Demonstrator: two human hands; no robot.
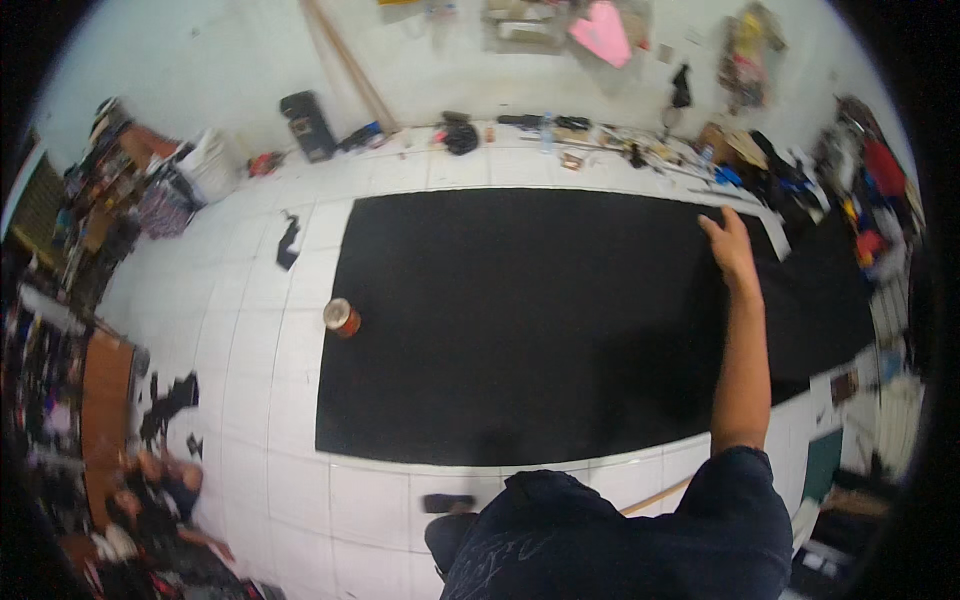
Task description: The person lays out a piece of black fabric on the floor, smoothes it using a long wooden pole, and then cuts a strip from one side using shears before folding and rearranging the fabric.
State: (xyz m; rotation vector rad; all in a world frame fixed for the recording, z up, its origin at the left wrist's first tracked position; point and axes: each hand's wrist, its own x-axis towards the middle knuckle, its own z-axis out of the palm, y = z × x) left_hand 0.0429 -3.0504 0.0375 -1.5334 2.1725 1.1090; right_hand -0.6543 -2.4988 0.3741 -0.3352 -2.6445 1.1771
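Observation:
A large black sheet of cloth [520,320] is spread flat on the floor in front of me. Its right end runs into a loose, folded part [820,290] that lies at an angle. My right hand [733,245] reaches out over the cloth near its far right corner, thumb and fingers apart, with nothing seen in it. Whether the fingertips touch the cloth, I cannot tell. On the cloth's left edge stands a reddish-brown jar or can [342,318] with a pale top. My left hand is out of the picture.
White floor tiles [240,330] surround the cloth. Tools and small items [640,150] line the far wall, beside a black box-shaped object [308,127]. Piled goods [850,150] crowd the right. Black scraps [172,405] lie left, near what looks like a blurred person [165,500].

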